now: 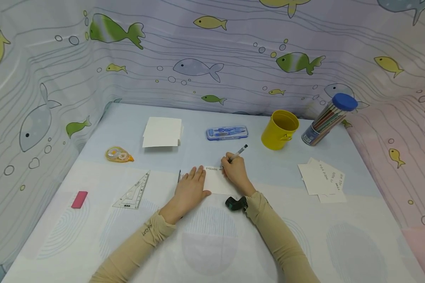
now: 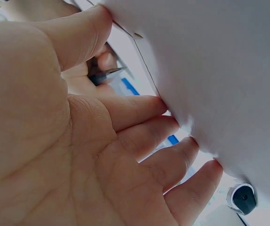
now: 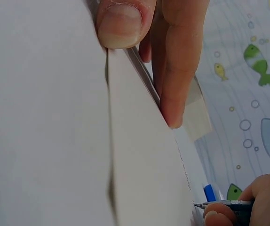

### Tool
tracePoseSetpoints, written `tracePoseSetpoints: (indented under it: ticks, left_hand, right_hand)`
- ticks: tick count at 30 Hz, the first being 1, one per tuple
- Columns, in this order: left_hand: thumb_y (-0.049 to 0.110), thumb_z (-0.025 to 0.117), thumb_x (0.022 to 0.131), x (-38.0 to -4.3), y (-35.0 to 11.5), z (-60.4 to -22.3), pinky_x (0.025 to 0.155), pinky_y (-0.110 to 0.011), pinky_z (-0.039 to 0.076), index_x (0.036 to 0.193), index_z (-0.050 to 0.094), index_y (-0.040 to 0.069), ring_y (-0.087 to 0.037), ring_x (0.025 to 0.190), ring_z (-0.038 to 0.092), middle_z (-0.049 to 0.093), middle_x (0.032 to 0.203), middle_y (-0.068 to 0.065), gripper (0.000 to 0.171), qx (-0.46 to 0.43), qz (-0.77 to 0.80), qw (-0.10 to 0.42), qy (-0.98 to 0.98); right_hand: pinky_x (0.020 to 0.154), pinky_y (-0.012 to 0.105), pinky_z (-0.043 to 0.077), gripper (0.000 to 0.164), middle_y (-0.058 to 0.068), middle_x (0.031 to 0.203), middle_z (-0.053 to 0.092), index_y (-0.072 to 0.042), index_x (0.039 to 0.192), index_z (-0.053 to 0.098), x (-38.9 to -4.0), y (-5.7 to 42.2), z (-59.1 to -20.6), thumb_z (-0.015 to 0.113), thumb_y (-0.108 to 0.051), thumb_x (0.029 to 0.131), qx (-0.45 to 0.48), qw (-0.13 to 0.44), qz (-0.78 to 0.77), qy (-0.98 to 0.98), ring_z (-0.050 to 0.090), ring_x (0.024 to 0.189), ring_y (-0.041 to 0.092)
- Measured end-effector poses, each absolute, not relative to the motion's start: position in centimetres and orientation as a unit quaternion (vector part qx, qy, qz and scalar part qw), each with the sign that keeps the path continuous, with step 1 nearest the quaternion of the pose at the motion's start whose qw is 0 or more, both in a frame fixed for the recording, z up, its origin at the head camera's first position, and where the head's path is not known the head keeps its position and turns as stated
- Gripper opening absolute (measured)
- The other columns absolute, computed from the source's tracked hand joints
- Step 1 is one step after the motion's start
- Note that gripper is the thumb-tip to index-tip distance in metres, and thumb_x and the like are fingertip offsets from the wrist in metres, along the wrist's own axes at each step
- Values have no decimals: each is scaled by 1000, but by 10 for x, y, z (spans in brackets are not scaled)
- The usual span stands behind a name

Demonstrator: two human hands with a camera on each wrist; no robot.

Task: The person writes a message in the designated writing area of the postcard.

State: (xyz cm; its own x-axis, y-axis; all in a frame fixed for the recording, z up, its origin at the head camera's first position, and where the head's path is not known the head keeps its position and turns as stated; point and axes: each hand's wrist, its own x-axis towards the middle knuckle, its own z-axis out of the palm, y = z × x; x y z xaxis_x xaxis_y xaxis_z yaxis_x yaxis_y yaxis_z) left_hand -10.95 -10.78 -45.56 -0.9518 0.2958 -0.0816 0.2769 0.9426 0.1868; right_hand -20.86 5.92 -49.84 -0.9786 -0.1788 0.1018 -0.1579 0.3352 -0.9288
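In the head view, a small white card [image 1: 217,184] lies on the table with a line of handwriting along its top edge. My right hand [image 1: 236,172] grips a pen [image 1: 239,151] with its tip on the card at the end of that line. The bare pen point shows in the right wrist view, where small marks run along the card [image 3: 146,155]. My left hand [image 1: 190,190] presses flat with straight fingers on the card's left part. A slim dark stick-like thing [image 1: 179,175] lies beside that hand, partly hidden under it.
Behind are a card stack [image 1: 162,131], a blue compass-set case [image 1: 227,133], a yellow bucket [image 1: 274,135] and a tube of pencils [image 1: 324,122]. Written cards [image 1: 315,179] lie right. Correction tape [image 1: 118,154], a set square [image 1: 132,192] and a red eraser [image 1: 79,199] lie left.
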Motion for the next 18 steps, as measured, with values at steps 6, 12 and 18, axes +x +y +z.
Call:
tracePoseSetpoints:
  ticks: [6, 12, 18]
  left_hand:
    - [44, 62, 91, -110, -107, -458, 110, -53, 39, 142, 42, -6, -38, 140, 38, 39, 152, -21, 74, 149, 82, 51, 984]
    - [43, 62, 91, -111, -108, -456, 111, -52, 38, 142, 42, -6, -39, 140, 38, 39, 151, -21, 74, 150, 83, 46, 984]
    - [44, 62, 91, -110, -108, -456, 110, -52, 39, 142, 43, -6, -38, 140, 38, 40, 151, -21, 74, 149, 82, 49, 984]
  right_hand:
    - [34, 21, 36, 33, 2, 45, 52, -11, 59, 41, -208, 60, -498, 45, -10, 92, -98, 12, -565, 819, 47, 35, 11]
    - [35, 22, 35, 33, 3, 46, 52, -11, 59, 40, -208, 60, -495, 45, -9, 91, -97, 12, -571, 815, 47, 36, 11]
    - [35, 20, 31, 33, 1, 46, 48, -11, 58, 39, -207, 60, -497, 46, -8, 90, -69, -9, -583, 809, 44, 37, 10]
